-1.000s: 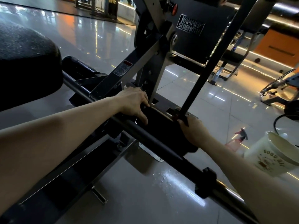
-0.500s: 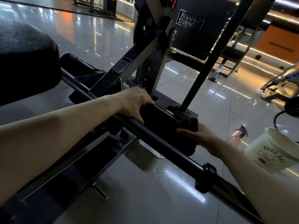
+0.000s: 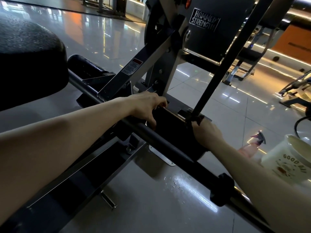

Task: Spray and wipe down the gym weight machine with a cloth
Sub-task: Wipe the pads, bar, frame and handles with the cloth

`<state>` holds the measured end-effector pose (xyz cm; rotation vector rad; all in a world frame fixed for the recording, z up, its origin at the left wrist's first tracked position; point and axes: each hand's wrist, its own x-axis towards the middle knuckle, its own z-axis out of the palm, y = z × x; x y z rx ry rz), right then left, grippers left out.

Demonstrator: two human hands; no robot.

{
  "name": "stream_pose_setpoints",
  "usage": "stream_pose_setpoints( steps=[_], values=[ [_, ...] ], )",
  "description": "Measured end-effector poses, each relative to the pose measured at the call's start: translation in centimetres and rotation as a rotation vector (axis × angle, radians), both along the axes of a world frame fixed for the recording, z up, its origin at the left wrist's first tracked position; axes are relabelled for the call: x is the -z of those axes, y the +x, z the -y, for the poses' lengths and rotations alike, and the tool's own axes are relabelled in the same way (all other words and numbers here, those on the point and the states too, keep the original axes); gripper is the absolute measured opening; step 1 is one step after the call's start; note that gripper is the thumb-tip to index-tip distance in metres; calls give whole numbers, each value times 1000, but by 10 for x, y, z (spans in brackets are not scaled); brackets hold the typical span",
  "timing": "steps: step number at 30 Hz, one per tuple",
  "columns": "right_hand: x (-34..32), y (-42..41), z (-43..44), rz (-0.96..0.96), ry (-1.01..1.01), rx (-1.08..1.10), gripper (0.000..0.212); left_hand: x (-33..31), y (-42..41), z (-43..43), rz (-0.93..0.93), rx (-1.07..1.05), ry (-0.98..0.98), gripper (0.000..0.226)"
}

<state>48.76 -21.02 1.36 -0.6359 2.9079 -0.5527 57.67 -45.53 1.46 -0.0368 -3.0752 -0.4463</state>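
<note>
A dark cloth (image 3: 175, 132) lies stretched over the low frame of the black weight machine (image 3: 161, 52), just behind its long round bar (image 3: 168, 145). My left hand (image 3: 146, 108) grips the cloth's left edge, fingers curled on top and thumb down by the bar. My right hand (image 3: 206, 132) holds the cloth's right end, bunched at the foot of a slanted black strut (image 3: 218, 68). A pink spray bottle (image 3: 250, 145) lies on the floor to the right, partly hidden by my right forearm.
A white bucket (image 3: 286, 163) with printed lettering stands at the right, next to the bottle. A large black pad (image 3: 28, 64) fills the left side. A clamp collar (image 3: 222, 189) sits on the bar lower right. Wet, glossy floor tiles (image 3: 151, 199) surround the machine; other equipment stands far right.
My right hand has slid with the cloth's end back up to the foot of the slanted strut, after dipping lower half a second ago. My left hand has stayed put.
</note>
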Motion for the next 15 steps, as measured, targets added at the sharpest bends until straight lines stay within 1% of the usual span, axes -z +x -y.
stream_pose_setpoints(
  steps=[2,4,6,8,10,11,13,15],
  values=[
    [-4,-4,24,-53,84,-28,36,-3,0,-2,5,-6,43,84],
    [-2,-10,58,-68,81,-63,38,-6,1,-4,16,10,73,72],
    [1,-10,95,-41,-1,-129,32,-4,3,-4,-21,14,75,60],
    [-2,-9,117,15,-74,-172,18,-1,5,-4,-82,-18,19,56],
    [-7,-8,113,14,-39,-257,14,3,5,-3,-139,-31,-57,57],
    [-11,-4,102,-3,-3,-315,19,3,6,-2,-169,-16,-80,59],
    [-15,3,72,-94,51,-413,32,3,6,-3,-214,4,-106,69],
    [-14,10,38,-132,53,-417,37,2,6,-3,-194,3,-121,81]
  ],
)
